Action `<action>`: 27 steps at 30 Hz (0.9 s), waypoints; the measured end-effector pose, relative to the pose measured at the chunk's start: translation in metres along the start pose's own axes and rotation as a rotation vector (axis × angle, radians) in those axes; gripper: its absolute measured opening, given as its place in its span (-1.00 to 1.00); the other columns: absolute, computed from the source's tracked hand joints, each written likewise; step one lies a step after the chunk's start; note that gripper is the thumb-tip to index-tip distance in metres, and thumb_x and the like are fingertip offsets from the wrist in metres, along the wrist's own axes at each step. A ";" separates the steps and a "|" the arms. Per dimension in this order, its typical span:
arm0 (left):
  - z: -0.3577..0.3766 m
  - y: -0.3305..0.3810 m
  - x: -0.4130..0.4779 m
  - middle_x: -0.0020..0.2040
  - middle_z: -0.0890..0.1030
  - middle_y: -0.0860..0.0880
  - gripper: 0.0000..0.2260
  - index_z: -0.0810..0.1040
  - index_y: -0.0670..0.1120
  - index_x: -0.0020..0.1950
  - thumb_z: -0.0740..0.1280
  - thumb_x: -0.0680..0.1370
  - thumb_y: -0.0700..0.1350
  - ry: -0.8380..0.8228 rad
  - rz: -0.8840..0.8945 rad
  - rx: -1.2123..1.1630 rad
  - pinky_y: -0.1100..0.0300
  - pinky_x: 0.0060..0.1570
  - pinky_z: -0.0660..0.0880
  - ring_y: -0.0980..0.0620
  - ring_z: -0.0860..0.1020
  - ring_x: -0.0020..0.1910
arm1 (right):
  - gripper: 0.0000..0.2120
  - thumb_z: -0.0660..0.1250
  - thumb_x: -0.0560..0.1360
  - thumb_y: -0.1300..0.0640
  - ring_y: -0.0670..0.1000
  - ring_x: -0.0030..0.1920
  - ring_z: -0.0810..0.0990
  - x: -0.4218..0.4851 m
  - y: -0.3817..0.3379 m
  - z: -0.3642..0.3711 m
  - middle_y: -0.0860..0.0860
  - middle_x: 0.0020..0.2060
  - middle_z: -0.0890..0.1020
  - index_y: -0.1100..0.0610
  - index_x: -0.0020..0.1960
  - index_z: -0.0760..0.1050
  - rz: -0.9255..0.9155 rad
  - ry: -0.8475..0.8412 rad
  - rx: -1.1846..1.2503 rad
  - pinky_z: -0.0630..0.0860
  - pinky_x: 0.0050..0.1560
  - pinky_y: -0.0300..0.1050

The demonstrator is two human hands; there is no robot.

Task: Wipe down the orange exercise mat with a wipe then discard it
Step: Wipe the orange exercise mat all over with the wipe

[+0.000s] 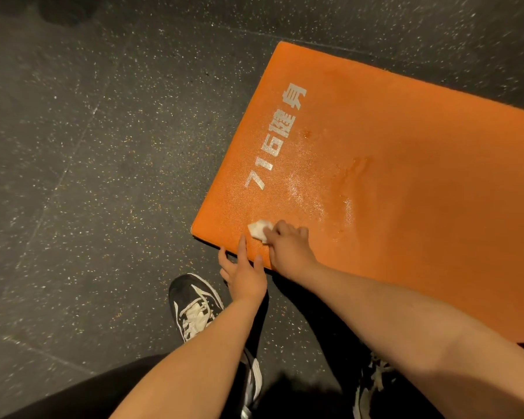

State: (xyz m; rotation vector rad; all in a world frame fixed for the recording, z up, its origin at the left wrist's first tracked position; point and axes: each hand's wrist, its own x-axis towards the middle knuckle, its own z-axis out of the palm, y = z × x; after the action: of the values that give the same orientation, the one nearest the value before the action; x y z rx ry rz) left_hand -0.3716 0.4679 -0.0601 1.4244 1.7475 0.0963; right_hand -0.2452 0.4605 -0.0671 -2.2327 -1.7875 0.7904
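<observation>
pressing a wipe (pixel 260 230), right hand (pixel 288 246) grips it below "716" on orange mat (pixel 406 182).

Floor (pixel 97 164): dark rubber tiles, flecked white and orange, thin seams between.
Light: warm, dim, from overhead.
Far corner (pixel 64 10): black shape, too dark to identify.

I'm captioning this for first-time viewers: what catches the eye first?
The bright orange foam exercise mat with pale printed lettering, filling the right side on the dark speckled rubber floor. At its near corner, the right hand presses a crumpled white wipe while the left hand steadies the edge.
</observation>
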 end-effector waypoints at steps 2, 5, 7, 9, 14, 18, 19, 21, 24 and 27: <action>-0.002 0.001 -0.002 0.52 0.03 -0.11 -0.47 0.15 0.21 0.60 0.24 0.67 -0.08 -0.042 -0.049 -0.058 0.13 0.29 0.24 -0.12 0.19 0.40 | -0.65 0.24 0.61 0.12 0.15 0.15 0.43 -0.015 -0.007 0.005 0.09 0.11 0.47 0.08 0.38 0.47 -0.132 -0.092 0.000 0.12 0.07 0.00; -0.003 0.001 -0.007 0.32 0.23 -0.08 -0.41 0.08 0.19 0.62 0.25 0.67 -0.12 -0.119 -0.052 -0.164 0.18 0.19 0.30 -0.07 0.41 0.20 | -0.65 0.23 0.63 0.09 0.14 0.13 0.42 -0.018 0.001 0.000 0.07 0.08 0.47 0.05 0.41 0.46 -0.164 -0.100 -0.049 0.15 0.09 0.03; -0.005 0.001 -0.009 0.26 0.25 -0.03 -0.41 0.08 0.20 0.62 0.25 0.67 -0.12 -0.164 -0.035 -0.182 0.18 0.27 0.31 -0.03 0.43 0.20 | -0.62 0.25 0.60 0.14 0.13 0.14 0.41 -0.019 0.009 -0.005 0.06 0.08 0.46 0.04 0.42 0.44 -0.052 -0.034 -0.102 0.20 0.10 0.06; -0.006 0.002 -0.010 0.32 0.28 -0.03 -0.41 0.08 0.19 0.62 0.25 0.67 -0.12 -0.214 -0.042 -0.215 0.20 0.24 0.29 0.04 0.38 0.19 | -0.57 0.26 0.56 0.22 0.13 0.13 0.39 -0.022 0.013 -0.010 0.06 0.07 0.45 0.02 0.41 0.41 0.135 0.013 -0.094 0.21 0.08 0.06; -0.008 0.013 -0.009 0.45 0.43 -0.10 -0.38 0.04 0.15 0.64 0.22 0.67 -0.21 -0.245 -0.091 -0.315 0.17 0.12 0.39 -0.01 0.48 0.20 | -0.49 0.23 0.59 0.20 0.14 0.18 0.39 -0.043 -0.012 -0.002 0.06 0.11 0.46 -0.04 0.51 0.33 0.039 -0.134 -0.044 0.23 0.10 0.06; -0.008 0.016 -0.014 0.26 0.44 0.03 -0.30 -0.08 0.21 0.63 0.22 0.67 -0.25 -0.255 -0.113 -0.374 0.28 -0.21 0.49 0.13 0.53 -0.16 | -0.50 0.24 0.62 0.12 0.13 0.23 0.36 -0.039 -0.003 -0.011 0.05 0.16 0.46 -0.10 0.54 0.29 0.003 -0.194 -0.069 0.22 0.14 0.08; -0.008 0.016 -0.014 0.30 0.41 0.05 -0.30 -0.09 0.21 0.63 0.23 0.67 -0.22 -0.264 -0.111 -0.385 0.32 -0.25 0.50 0.16 0.52 -0.19 | -0.50 0.24 0.62 0.13 0.13 0.22 0.35 -0.038 0.000 -0.015 0.05 0.14 0.46 -0.10 0.53 0.30 0.033 -0.181 -0.087 0.23 0.14 0.08; -0.010 0.018 -0.014 0.43 0.40 -0.01 -0.29 -0.12 0.26 0.62 0.25 0.68 -0.16 -0.278 -0.105 -0.393 0.28 -0.17 0.57 0.08 0.57 -0.16 | -0.46 0.22 0.58 0.22 0.14 0.21 0.34 -0.037 0.006 -0.022 0.06 0.13 0.44 -0.07 0.52 0.30 0.168 -0.125 -0.103 0.23 0.13 0.07; -0.013 0.024 -0.016 0.55 0.30 -0.10 -0.30 -0.16 0.27 0.61 0.24 0.68 -0.12 -0.265 -0.082 -0.343 0.03 0.28 0.44 -0.16 0.50 0.30 | -0.38 0.21 0.55 0.26 0.15 0.25 0.33 -0.042 0.003 -0.024 0.08 0.21 0.44 -0.06 0.56 0.24 0.287 -0.089 -0.052 0.24 0.16 0.07; -0.012 0.027 -0.017 0.56 0.29 -0.11 -0.28 -0.14 0.25 0.62 0.22 0.67 -0.21 -0.274 -0.094 -0.368 0.07 0.23 0.37 -0.13 0.44 0.35 | -0.48 0.17 0.63 0.18 0.12 0.21 0.35 -0.048 -0.007 -0.017 0.05 0.16 0.45 -0.11 0.55 0.27 0.111 -0.182 0.005 0.25 0.16 0.07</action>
State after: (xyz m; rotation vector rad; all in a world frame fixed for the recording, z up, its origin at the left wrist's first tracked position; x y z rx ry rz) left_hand -0.3596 0.4682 -0.0282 1.0343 1.4780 0.1560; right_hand -0.2493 0.4204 -0.0360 -2.3404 -1.7458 1.0505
